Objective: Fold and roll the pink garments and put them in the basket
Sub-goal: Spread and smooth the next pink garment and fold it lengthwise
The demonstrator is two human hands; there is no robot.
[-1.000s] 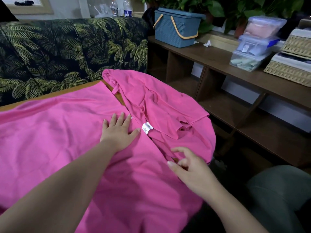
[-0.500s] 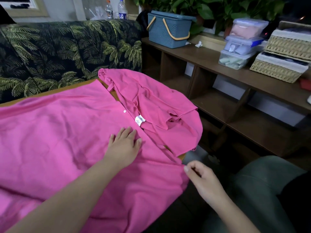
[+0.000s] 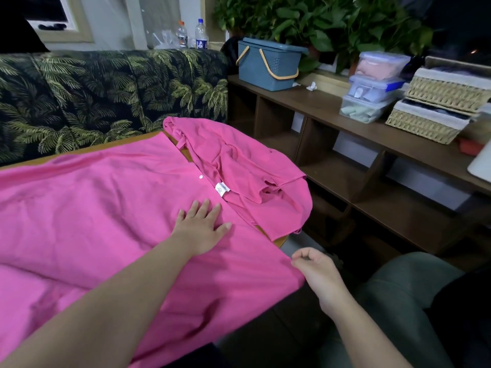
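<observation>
A large pink garment (image 3: 93, 221) lies spread flat across the table, with a white label and a button near its far right edge. My left hand (image 3: 200, 227) rests flat on it, fingers straight, just below the label. My right hand (image 3: 314, 269) pinches the garment's right edge where it hangs off the table corner. A second pink garment (image 3: 239, 166) lies crumpled at the table's far right end, draping over the edge. The blue basket (image 3: 265, 66) with tan handles stands closed on the shelf behind.
A palm-print sofa (image 3: 106, 96) backs the table. The brown shelf unit (image 3: 345, 120) on the right holds stacked clear plastic boxes (image 3: 372, 88) and two wicker baskets (image 3: 438, 107). Leafy plants stand behind. My knee (image 3: 398, 301) is at lower right.
My left hand slid down the garment toward me. My right hand moved from over the crumpled garment to the spread garment's right edge and took hold of it.
</observation>
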